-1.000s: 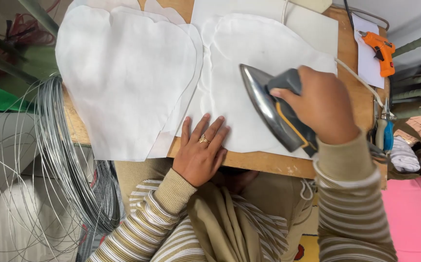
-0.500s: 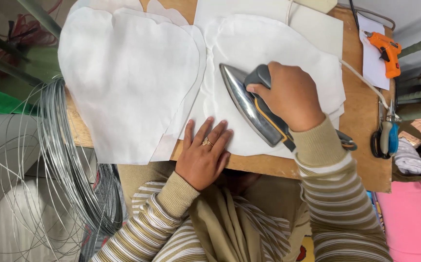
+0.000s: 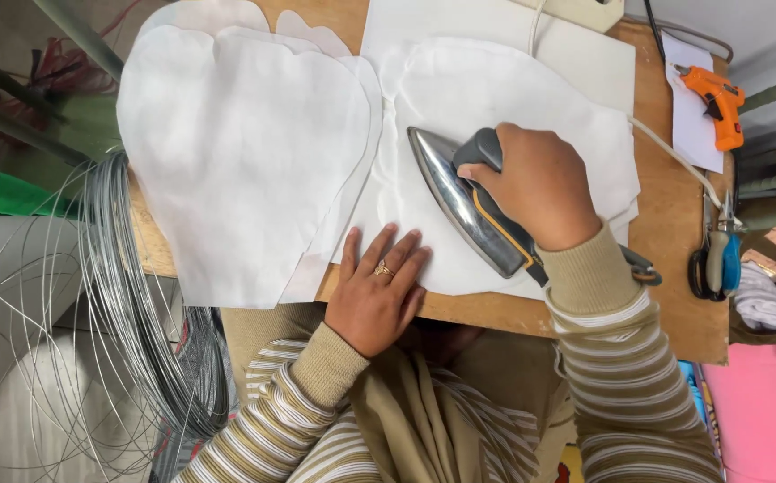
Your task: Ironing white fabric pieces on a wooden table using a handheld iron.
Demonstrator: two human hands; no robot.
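1. Presently the right hand (image 3: 538, 183) is closed around the grey handle of the electric iron (image 3: 470, 201), fingers (image 3: 482, 173) wrapped fully over it; the iron's soleplate is down on the white fabric piece (image 3: 495, 98) at the middle of the desk (image 3: 674, 224).
2. The left hand (image 3: 375, 291) lies flat and open, fingers (image 3: 379, 246) spread, pressing the near edge of the same fabric just beside the iron's point. It grips nothing.
3. Handling judgement, iron: likely heavy for its size, rigid, and hot at the polished plate. The handle is the only sound place to hold it. Its cord (image 3: 674, 152) trails to the right and may drag.
4. Handling judgement, fabric: thin, light and limp, apt to slide or crease on the wood; flat palm pressure near the edge suits it better than a pinch.
5. A stack of similar white cut pieces (image 3: 245, 152) lies to the left, overhanging the desk's near edge.
6. Containers: none can be made out on the desk. Loose items only: an orange glue gun (image 3: 714, 98) on a sheet of paper at the far right corner, and a blue-handled tool (image 3: 719, 259) at the right edge.
7. A coil of bare wire (image 3: 128, 295) hangs beside the desk at left.
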